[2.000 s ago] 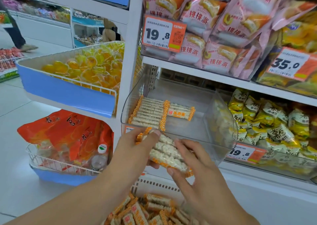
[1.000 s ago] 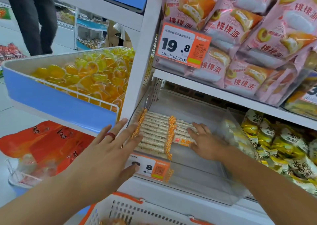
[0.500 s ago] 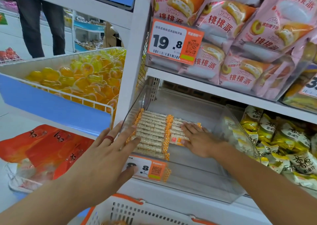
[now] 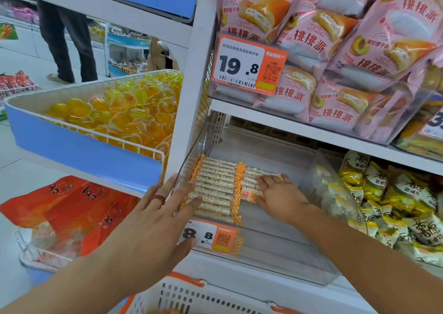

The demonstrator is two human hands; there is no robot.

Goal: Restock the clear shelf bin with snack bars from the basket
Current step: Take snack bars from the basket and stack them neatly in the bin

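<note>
Snack bars (image 4: pixel 215 189) under your flat right hand (image 4: pixel 278 198) may skew if pressed unevenly, while your spread left hand (image 4: pixel 153 218) braces the clear bin (image 4: pixel 299 261).

Pink cake packets (image 4: pixel 335 57) are crowding the upper shelf behind an orange price tag (image 4: pixel 249 65), yellow-green snack bags (image 4: pixel 388 201) are filling the neighbouring bin, yellow jelly cups (image 4: pixel 124 115) are heaping in a blue-fronted wire tray (image 4: pixel 79 150), red bags (image 4: pixel 72 208) are lying below, and a person (image 4: pixel 67 40) is standing in the aisle.
</note>
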